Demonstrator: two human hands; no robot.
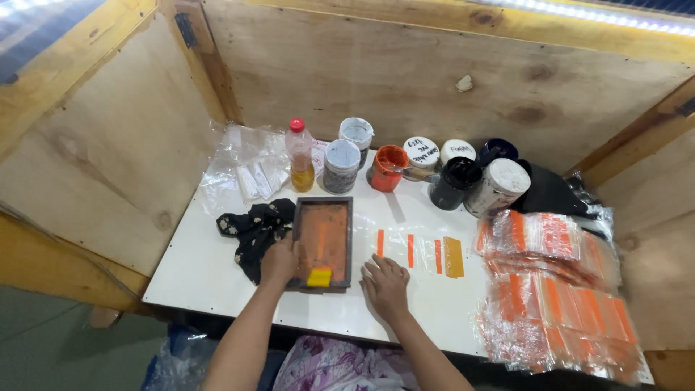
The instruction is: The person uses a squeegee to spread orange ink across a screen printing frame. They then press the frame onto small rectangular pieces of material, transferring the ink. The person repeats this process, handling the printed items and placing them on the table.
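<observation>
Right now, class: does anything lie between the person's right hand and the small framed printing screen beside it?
Nothing visible does. The right hand rests flat on the white table, just right of the framed screen, with only bare tabletop between them. The left hand already touches the screen's left edge, next to the black cloth.

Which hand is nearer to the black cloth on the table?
Left. The left hand rests on the frame's edge, right beside the black cloth. The right hand lies flat on the table, across the frame.
</observation>
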